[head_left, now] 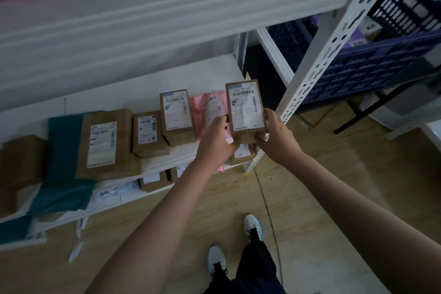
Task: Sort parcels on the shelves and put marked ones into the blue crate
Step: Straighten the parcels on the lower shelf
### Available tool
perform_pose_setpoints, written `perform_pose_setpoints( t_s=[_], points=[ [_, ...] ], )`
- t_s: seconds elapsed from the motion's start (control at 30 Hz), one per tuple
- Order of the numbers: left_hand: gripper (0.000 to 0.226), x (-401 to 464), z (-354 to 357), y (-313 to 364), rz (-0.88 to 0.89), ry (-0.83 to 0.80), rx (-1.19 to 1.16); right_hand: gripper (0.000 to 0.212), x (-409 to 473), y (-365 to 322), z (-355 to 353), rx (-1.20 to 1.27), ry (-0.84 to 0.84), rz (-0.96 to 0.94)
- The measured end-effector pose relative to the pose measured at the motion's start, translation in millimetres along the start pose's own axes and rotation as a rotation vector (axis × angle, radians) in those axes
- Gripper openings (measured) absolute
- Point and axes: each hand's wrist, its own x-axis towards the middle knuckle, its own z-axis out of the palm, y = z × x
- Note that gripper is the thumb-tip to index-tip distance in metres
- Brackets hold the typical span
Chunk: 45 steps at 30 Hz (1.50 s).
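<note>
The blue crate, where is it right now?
In the head view the blue crate sits at upper right, behind the white perforated shelf post, beyond the cardboard parcel held in both hands.

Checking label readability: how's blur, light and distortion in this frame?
Head view: dim overall. The held box is fairly sharp, barcode visible but text unreadable. The upper shelf and blue crate are smeared by motion blur. Wide-angle bends the shelf post and stretches both forearms.
</note>
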Motion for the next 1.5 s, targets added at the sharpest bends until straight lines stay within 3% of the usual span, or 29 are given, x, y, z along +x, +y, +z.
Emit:
perform_pose_setpoints(
  t_s=[0.2, 0.4, 0.53, 0.77, 0.93, 1.17, 1.23, 1.5],
  points=[
    [0.05, 33.6, 46.1, -4.7, -0.073, -0.01, -0.122, 0.058, 45.1, 39.2, 30.9, 0.042, 0.003, 0.159],
    [0.074, 45.0, 72.9, -28.2, -0.13, -0.02, -0.08, 0.068, 62.6, 59.7, 45.4, 0.177, -0.001, 0.179],
    [0.069, 35.5, 76.2, -40.6, -0.134, -0.045, -0.082, 0.064, 44.4, 70.6, 44.5, 0.315, -0.034, 0.203],
    [0.059, -17.9, 49.6, -63.1, -0.168, -0.069, -0.065, 0.053, -14.9, 78.5, 52.2, 0.304, -0.059, 0.452],
    [0.059, -43.2, 22.9, -75.5, -0.225, -0.035, -0.059, 0.04, -41.8, 55.6, 76.9, 0.272, -0.139, 0.39],
    [0.066, -27.9, 14.8, -85.7, -0.293, -0.003, 0.005, 0.049, -8.4, 4.8, 108.4, 0.18, -0.155, 0.198],
    [0.074, -15.5, 20.4, -89.5, -0.34, -0.034, 0.033, 0.055, 12.7, -4.4, 115.4, 0.159, -0.136, 0.225],
    [0.082, 12.5, 34.3, -113.8, -0.376, 0.016, 0.074, 0.036, 76.7, -2.5, 130.5, 0.037, -0.243, 0.302]
  ],
)
